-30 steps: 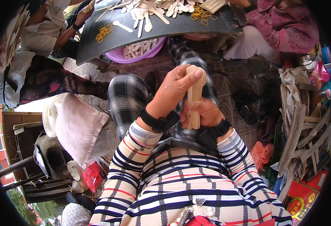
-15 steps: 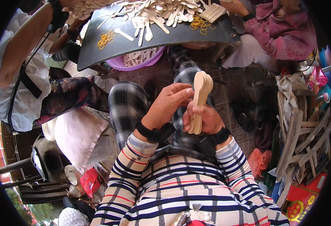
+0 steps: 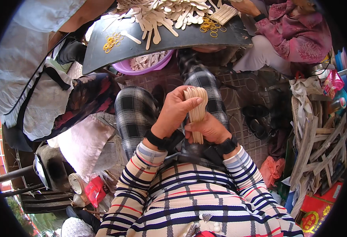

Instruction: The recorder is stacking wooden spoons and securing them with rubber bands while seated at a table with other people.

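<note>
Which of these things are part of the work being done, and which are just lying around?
In use: bundle of wooden spoons, left hand, right hand, loose spoons on dark tray, yellow rubber bands.

Lying about: sandals, wood scraps, purple basin.

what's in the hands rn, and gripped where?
A stack of flat wooden spoons. The right hand grips its lower handle end; the left hand wraps the upper, rounded end from the side.

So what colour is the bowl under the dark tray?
The bowl is purple, holding pale wooden sticks; it peeks out below the tray in the head view.
</note>
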Tool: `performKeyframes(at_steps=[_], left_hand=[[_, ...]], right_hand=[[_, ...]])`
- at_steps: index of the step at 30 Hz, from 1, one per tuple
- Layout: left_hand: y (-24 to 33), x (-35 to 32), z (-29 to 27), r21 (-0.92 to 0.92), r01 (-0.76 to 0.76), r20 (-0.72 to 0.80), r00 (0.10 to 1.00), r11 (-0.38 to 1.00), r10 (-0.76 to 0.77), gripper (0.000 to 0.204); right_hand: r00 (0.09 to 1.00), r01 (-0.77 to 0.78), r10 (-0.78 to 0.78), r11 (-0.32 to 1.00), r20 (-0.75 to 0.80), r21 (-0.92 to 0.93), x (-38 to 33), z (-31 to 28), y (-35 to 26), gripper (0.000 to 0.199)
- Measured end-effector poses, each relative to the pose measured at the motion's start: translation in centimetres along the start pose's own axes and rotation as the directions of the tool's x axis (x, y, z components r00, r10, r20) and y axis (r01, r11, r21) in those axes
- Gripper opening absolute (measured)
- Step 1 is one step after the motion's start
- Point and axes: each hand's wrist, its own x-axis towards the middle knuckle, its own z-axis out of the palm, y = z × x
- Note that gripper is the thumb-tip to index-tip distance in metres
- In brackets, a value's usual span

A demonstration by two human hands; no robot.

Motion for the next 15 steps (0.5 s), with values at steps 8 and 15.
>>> performKeyframes(at_steps=[8,15], left_hand=[[0.3,-0.6,-0.4,0.05,-0.052,0.006,0.999,0.997,0.052,0.037],[-0.7,-0.5,-1.3,0.042,-0.066,-0.051,0.996,0.997,0.068,0.028]], right_hand=[[0.999,0.019,-0.025,0.988,-0.036,-0.154,0.6,0.2,0.8,0.011],[0.995,0.033,-0.057,0.965,-0.086,-0.258,1.0,1.0,1.3,0.011]])
